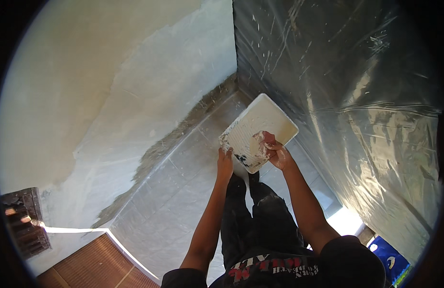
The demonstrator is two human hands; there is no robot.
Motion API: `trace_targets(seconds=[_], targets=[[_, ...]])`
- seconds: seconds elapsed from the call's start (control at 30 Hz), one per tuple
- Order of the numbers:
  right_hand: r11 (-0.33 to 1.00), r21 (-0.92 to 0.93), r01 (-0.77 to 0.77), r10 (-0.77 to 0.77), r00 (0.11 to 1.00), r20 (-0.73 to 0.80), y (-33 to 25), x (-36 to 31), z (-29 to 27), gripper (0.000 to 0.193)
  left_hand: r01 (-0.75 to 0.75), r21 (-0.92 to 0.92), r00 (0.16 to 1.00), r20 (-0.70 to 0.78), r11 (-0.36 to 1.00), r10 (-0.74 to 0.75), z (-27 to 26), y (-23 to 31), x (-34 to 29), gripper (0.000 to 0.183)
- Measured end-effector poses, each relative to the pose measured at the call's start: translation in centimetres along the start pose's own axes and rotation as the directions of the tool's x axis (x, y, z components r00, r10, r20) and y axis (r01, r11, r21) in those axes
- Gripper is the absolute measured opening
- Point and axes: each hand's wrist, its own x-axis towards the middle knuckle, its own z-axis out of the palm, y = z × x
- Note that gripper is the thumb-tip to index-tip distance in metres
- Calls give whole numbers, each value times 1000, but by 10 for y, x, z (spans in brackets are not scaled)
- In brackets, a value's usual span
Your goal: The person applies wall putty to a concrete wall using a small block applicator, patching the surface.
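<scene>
Head view: your left hand (225,163) is curled onto the near left edge of a tray (281,112), held above the floor (159,206); your right hand (280,157) is nearly closed round a reddish, white-smeared pad (268,138), over the tray's near right part. Step looks like working the pad through white paste; next move calls for a level tray. Writing: upside-down lettering on your dark shirt (337,264); printed blue package (389,258), near right.

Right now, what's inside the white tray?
White coating lines much of the tray; the right fingers hold a smeared reddish piece over it. Whatever's beneath that piece is covered.
</scene>
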Motion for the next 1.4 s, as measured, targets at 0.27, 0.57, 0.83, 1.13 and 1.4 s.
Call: trace_targets(seconds=[0.27, 0.57, 0.83, 1.13, 1.4], targets=[[974, 224, 31, -98, 950, 297, -49, -43, 158, 48, -374, -127, 925, -119, 919, 360, -57, 140, -28, 54], [976, 167, 141, -209, 818, 535, -67, -54, 360, 51, -743, -200, 660, -373, 638, 652, -215, 281, -88, 62], [965, 100, 242, -229, 595, 770, -25, -75, 523, 39, -878, 222, 240, -565, 425, 790, -370, 327, -155, 59], [714, 151, 684, -351, 163, 922, 10, -136, 726, 24, -745, 642, -190, -467, 183, 863, -528, 402, -201, 61], [111, 284, 952, -564, -175, 807, 9, -182, 859, 29, -551, 824, -297, -340, 131, 892, -609, 431, -180, 62]])
